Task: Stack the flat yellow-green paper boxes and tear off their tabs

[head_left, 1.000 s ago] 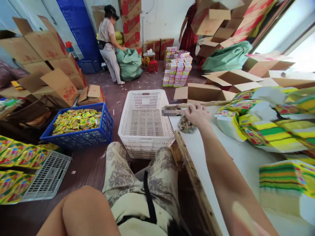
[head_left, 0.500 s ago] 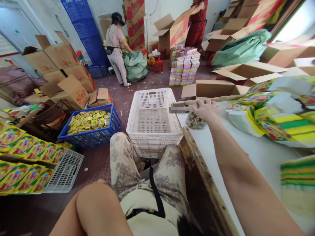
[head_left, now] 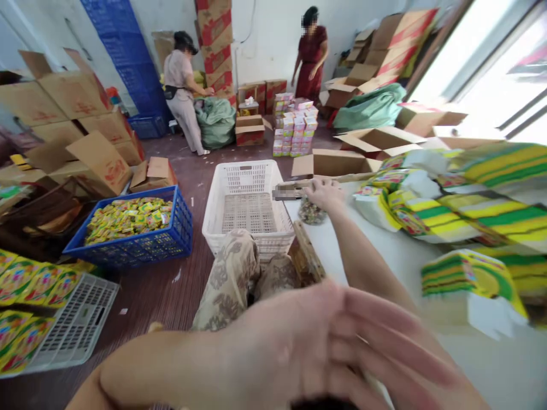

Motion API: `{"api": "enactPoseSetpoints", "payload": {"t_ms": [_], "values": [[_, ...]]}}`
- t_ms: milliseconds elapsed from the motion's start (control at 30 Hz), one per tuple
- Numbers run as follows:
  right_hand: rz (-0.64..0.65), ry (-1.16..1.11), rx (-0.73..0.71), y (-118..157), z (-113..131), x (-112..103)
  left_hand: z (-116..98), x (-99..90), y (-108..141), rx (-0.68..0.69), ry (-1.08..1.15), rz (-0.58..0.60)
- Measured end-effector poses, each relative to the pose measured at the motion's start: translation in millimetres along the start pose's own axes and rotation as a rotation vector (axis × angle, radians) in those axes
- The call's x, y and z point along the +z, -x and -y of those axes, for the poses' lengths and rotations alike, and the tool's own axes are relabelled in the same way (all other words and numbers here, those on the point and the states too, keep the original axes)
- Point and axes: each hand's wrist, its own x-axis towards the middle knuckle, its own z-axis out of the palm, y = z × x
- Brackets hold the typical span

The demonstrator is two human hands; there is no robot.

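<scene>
My left hand (head_left: pixel 316 347) is close to the camera in the lower middle, palm showing. Its fingers stretch out to the right, slightly blurred, with nothing in them. On the white tabletop (head_left: pixel 376 259) farther off, my right hand (head_left: pixel 328 195) curls over the top of a clear, rounded container (head_left: pixel 311 213) of small multicoloured bits. That hand partly hides the container, so its exact kind is unclear. To its right lie yellow-and-green printed packets (head_left: pixel 431 210), and a similar packet (head_left: pixel 481 279) lies closer to me.
Beyond my knees stands a white plastic crate (head_left: pixel 245 171). A blue crate (head_left: pixel 164 247) of small yellow packets is on the left, near a white basket (head_left: pixel 100 302) of larger ones. Open cardboard boxes (head_left: pixel 342 162) stand behind the table. Two people (head_left: pixel 183 91) are farther back.
My left hand has come up into view across my lap. My right hand stays on the container. The person in red has let go of the large box, and the view has turned right.
</scene>
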Motion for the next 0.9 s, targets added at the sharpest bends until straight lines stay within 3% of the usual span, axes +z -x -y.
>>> {"api": "enactPoseSetpoints", "payload": {"t_ms": [67,233,333,433,533,667,767,900], "values": [[-0.025,0.006,0.002,-2,0,2,-6,-31.6,-16,0.021,0.075,-0.144],[-0.101,-0.007,0.035,-6,3,11,11,-139.3,-32,0.026,0.201,-0.592],[-0.089,-0.015,0.066,-8,5,11,15,-187.9,-34,0.023,0.185,-0.752],[0.004,-0.031,0.053,-13,4,4,16,-224.7,-38,0.01,-0.002,-0.844],[0.194,-0.053,0.01,-24,-6,-9,14,-256.8,-50,0.022,-0.346,-0.9],[0.403,-0.12,-0.166,-40,-31,-26,-4,-285.9,-86,0.195,-0.767,-0.846],[0.458,-0.18,-0.239,-45,-46,-33,-28,-290.8,-138,0.392,-0.998,-0.743],[0.438,-0.133,-0.221,-43,-47,-33,-56,-288.4,-233,0.6,-1.221,-0.569]]}}
